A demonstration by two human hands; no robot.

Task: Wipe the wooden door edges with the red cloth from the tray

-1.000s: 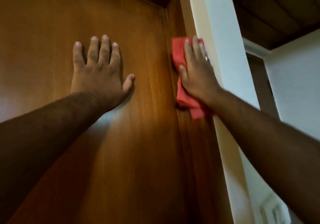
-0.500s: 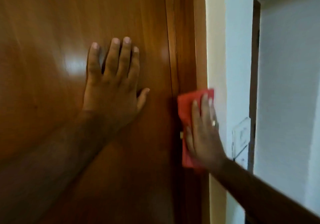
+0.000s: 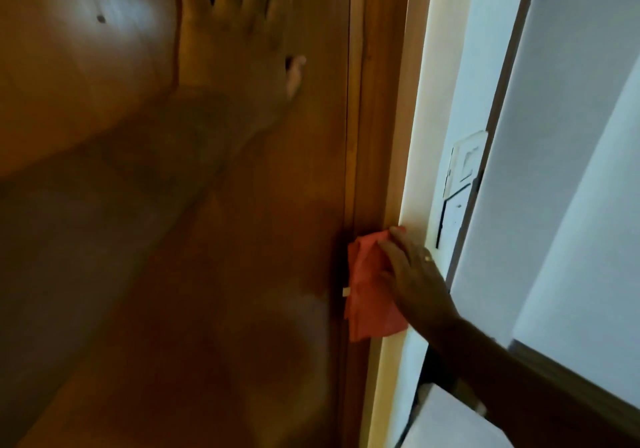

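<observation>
A wooden door [image 3: 284, 222] fills the left and middle of the view, blurred by motion. Its right edge and frame strip [image 3: 377, 101] run top to bottom. My left hand [image 3: 235, 39] lies flat on the door face near the top, fingers spread, holding nothing. My right hand [image 3: 415, 274] presses the red cloth [image 3: 367, 295] flat against the door's right edge, low in the view. The cloth hangs below my palm; part of it is hidden under my fingers. A ring shows on one finger.
A white wall pillar [image 3: 450, 84] stands right of the frame, with a switch plate [image 3: 464, 170] on it. Another pale wall [image 3: 571, 136] lies further right. A small dark spot [image 3: 101, 18] marks the door's upper left.
My right hand has slid the red cloth down the door's right edge. My left hand stays flat on the door, now higher in the view as my head tilts down.
</observation>
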